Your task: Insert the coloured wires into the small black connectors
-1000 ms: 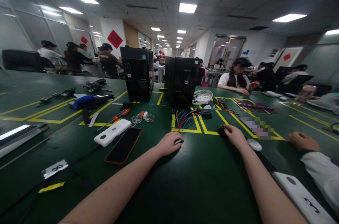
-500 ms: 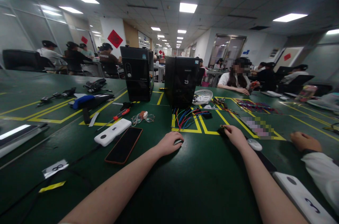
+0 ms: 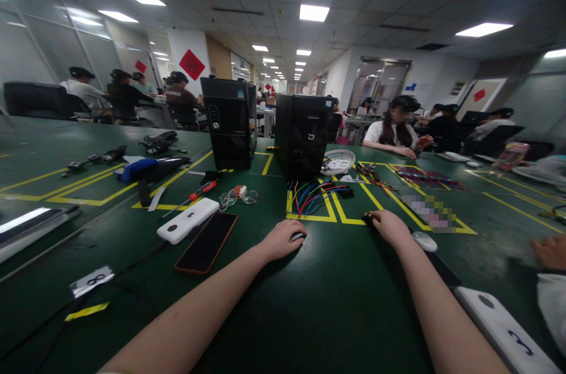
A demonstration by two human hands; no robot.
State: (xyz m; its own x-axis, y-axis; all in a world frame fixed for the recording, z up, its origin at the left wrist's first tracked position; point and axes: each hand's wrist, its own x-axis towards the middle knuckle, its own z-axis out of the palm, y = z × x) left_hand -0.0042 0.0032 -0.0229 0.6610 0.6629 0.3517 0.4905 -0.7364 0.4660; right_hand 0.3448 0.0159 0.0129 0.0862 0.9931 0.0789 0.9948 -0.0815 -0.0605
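Note:
My left hand (image 3: 283, 239) rests on the green table (image 3: 336, 303) with its fingers curled over a small pale object that I cannot make out. My right hand (image 3: 390, 226) lies further right, its fingertips closed on a small dark part (image 3: 368, 218) at the corner of a yellow tape line. A bundle of coloured wires (image 3: 312, 194) lies just beyond both hands, in front of a black computer tower (image 3: 303, 135). A white mouse (image 3: 424, 240) sits beside my right wrist.
A black phone (image 3: 206, 242), a white power bank (image 3: 188, 220), glasses (image 3: 239, 196) and a red screwdriver (image 3: 203, 190) lie to the left. A second tower (image 3: 230, 123) stands behind them. A co-worker's hand (image 3: 550, 251) is at the right edge. Other people sit at surrounding tables.
The co-worker's hand at the right has slid further right, towards the frame edge. My own hands have barely moved.

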